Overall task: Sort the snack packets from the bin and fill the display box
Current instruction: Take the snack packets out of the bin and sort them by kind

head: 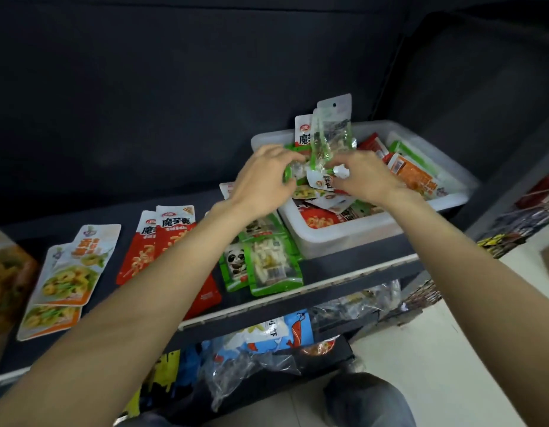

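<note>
Dark shelving fills the view, with a black shelf (181, 192) running from 9 o'clock toward 3 o'clock and a pale edge strip along its front. At about 2 o'clock on it sits a white plastic bin (338, 232), heaped with mixed snack packets (412, 177) in orange, red and green.

Both hands meet over the near-left part of the bin, close to the centre of the view. The left hand (261, 180) has its fingers curled round the lower edge of a green-trimmed clear packet (331, 134), which stands upright above the heap. The right hand (365, 177) pinches the same bundle from the 3 o'clock side, thumb and fingertips close together on crumpled wrapper. A red-and-white packet stands just behind the clear one.

Sorted piles lie flat on the shelf. At 8 o'clock are the pale packets with orange bases (73, 272), overlapping. Beside them, toward the centre, are the red packets (162, 238), partly hidden by the left forearm. Just beside the bin, at about 6 o'clock from the hands, lie the green panda packets (261, 266).

Below the shelf, at 6 o'clock, a lower level holds clear bags and a blue-and-white packet (279, 331).
</note>
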Available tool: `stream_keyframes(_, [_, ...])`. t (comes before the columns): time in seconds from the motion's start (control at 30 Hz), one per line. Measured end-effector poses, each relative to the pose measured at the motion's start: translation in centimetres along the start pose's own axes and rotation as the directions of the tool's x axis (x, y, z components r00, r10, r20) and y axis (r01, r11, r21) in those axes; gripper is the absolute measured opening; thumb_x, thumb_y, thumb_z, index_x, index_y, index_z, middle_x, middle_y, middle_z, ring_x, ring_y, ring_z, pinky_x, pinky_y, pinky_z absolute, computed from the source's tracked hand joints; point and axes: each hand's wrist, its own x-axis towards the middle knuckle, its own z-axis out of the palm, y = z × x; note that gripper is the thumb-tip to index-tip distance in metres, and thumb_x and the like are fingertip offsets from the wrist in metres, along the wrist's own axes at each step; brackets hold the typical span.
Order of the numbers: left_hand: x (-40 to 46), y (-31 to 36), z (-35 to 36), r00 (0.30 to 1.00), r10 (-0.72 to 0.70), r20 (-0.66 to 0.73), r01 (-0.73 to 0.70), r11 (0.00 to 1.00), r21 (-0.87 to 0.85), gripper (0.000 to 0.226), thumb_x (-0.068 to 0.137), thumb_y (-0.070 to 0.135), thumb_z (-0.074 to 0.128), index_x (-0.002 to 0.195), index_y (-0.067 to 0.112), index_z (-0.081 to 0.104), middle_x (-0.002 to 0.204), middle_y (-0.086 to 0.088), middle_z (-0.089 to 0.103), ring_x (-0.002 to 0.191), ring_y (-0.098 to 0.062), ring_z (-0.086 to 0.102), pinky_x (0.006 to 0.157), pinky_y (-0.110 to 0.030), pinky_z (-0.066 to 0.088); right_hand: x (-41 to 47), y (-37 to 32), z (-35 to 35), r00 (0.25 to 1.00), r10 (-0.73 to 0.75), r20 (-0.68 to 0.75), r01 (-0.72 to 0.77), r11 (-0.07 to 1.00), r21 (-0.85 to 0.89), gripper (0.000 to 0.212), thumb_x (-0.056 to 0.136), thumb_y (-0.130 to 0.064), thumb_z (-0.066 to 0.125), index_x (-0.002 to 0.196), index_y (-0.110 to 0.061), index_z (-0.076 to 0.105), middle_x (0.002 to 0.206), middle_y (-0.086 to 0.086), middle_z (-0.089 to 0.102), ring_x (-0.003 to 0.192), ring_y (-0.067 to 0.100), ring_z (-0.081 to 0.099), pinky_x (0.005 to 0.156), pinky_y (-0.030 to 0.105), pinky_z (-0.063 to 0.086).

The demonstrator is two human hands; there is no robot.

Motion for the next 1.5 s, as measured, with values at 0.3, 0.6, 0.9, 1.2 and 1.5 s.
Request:
stream_keyframes(0.3, [7.3,1.2,4.9,0.821,-0.205,0.532,0.007,0.937,0.350,0.103,0.076,0.052,0.070,0.151,0.021,0.007,0.139,-0.003,0.048,0.116,-0.025,0.054,0.086,-0.033,0.047,4.2,5.1,2.5,0.873,0.005,0.487,-0.005,1.000,-0.002,0.088,0.079,-0.052,0.068,0.149,-0.026,0.022,0.152,0.003,0.033,0.135,0.025,0.037,0.110,0.036,0.032])
stream_keyframes(0.6, [7.2,0.9,2.6,0.972,0.090,0.219,-0.186,0.862,0.472,0.028,0.095,0.025,0.042,0.113,0.024,0.063,0.088,-0.003,0.066,0.082,-0.026,0.061,0.066,-0.035,0.046,2.9,4.6,1.7,0.997,-0.008,0.075,-0.006,0.983,0.185,0.056,0.088,-0.033,0.065,0.138,-0.020,0.045,0.130,0.007,0.056,0.114,0.023,0.054,0.094,0.037,0.046])
stream_keyframes(0.9, [0.3,1.3,-1.4,0.933,-0.332,-0.136,0.232,0.846,-0.480,0.026,0.096,0.013,0.046,0.107,0.017,0.070,0.099,0.002,0.071,0.088,-0.010,0.066,0.074,-0.029,0.053,-4.0,-1.6,-0.4,0.882,0.276,-0.382,0.110,0.667,0.736,0.054,0.087,-0.022,0.067,0.135,-0.018,0.041,0.121,-0.004,0.052,0.108,0.013,0.055,0.090,0.027,0.047])
stream_keyframes(1.2, [-10.2,0.9,-3.5,0.880,-0.272,-0.389,0.090,0.900,-0.426,0.022,0.094,0.018,0.054,0.111,0.017,0.066,0.095,0.007,0.071,0.086,-0.003,0.066,0.077,-0.025,0.053,-7.4,-12.8,1.2,0.995,-0.023,-0.099,0.094,0.596,0.797,0.047,0.094,-0.044,0.050,0.133,-0.018,0.049,0.124,-0.004,0.055,0.108,0.007,0.053,0.088,0.017,0.041])
stream_keyframes(1.5, [-20.1,-7.0,-6.1,0.917,-0.299,-0.264,0.282,0.954,-0.100,0.040,0.094,0.032,0.055,0.133,0.021,0.053,0.136,0.005,0.052,0.125,-0.012,0.045,0.103,-0.028,0.037,-4.8,-22.2,8.6,0.984,-0.004,0.179,-0.172,0.247,0.953,0.016,0.094,-0.007,0.051,0.103,-0.013,0.063,0.108,0.013,0.068,0.099,0.029,0.066,0.091,0.048,0.052])
